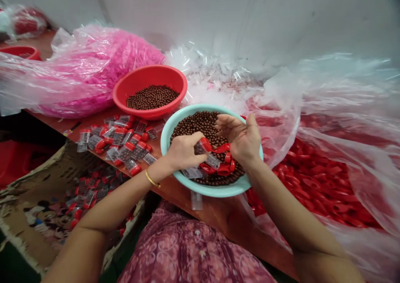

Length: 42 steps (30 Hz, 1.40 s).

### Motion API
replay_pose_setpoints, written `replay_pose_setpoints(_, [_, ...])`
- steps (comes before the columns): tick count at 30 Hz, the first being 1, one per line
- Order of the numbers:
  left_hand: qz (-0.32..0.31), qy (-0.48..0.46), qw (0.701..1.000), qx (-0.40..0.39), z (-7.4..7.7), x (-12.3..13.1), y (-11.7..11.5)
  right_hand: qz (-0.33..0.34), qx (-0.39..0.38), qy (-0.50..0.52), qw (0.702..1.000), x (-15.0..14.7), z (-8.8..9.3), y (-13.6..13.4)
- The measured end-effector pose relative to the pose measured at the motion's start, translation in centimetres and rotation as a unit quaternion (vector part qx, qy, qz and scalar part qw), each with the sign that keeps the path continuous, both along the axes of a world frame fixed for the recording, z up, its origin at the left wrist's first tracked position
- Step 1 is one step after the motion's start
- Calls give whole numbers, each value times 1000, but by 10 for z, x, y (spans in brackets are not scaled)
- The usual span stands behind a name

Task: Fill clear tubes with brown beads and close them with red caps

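My left hand pinches a small clear bottle with a red cap over the near side of a light blue basin. Brown beads fill much of that basin. My right hand is held over the basin's right side, palm turned inward, fingers loosely curled and apart, with nothing visible in it. Several red caps and empty clear bottles lie on the beads beneath my hands.
A red basin of brown beads stands behind. Filled red-capped bottles pile up at left, above an open cardboard box of more bottles. Plastic bags hold pink parts, clear tubes and red caps.
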<state>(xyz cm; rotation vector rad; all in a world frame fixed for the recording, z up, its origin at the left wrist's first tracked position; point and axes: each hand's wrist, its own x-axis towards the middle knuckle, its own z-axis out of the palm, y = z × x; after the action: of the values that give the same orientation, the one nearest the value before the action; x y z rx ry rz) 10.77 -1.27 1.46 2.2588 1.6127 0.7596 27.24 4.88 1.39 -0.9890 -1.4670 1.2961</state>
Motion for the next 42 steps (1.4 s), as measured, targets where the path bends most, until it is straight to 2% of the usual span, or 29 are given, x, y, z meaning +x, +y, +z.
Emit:
replay_pose_setpoints(3, [54, -36, 997, -29, 6, -5, 0, -32, -29, -1, 999, 13, -4, 4])
replay_pose_setpoints(5, [70, -59, 994, -53, 5, -5, 1, -20, -22, -21, 999, 15, -7, -4])
replay_pose_setpoints(10, [55, -104, 989, -89, -3, -4, 4, 87, 108, -130, 982, 7, -9, -31])
replay_pose_setpoints(13, [12, -138, 986, -89, -7, -7, 5, 108, 165, -155, 968, 2, -7, -35])
replay_pose_setpoints(17, [-5, -189, 977, -94, -10, -10, 6, 110, 168, -141, 969, -3, -4, -32])
replay_pose_setpoints(22, [25, -169, 976, -133, -6, -8, 8, 82, 155, -138, 975, -7, -4, -27])
replay_pose_setpoints(26, [11, -180, 972, -148, -3, -9, 9, 86, 138, -141, 977, -9, -5, -23])
replay_pose_setpoints(28, [-8, -225, 961, -164, -5, -11, 10, 92, 143, -155, 973, -10, -2, -21])
replay_pose_setpoints(30, [-43, -296, 929, -216, -9, -12, 11, 93, 180, -179, 963, -11, 2, -21])
replay_pose_setpoints(33, [-106, -385, 868, -294, -16, -13, 13, 123, 294, -246, 915, -11, 11, -21])
replay_pose_setpoints(36, [-128, -422, 846, -300, -21, -14, 15, 159, 365, -298, 868, -9, 20, -17])
replay_pose_setpoints(42, [-94, -458, 830, -304, -18, -15, 14, 136, 319, -315, 884, -9, 26, -8])
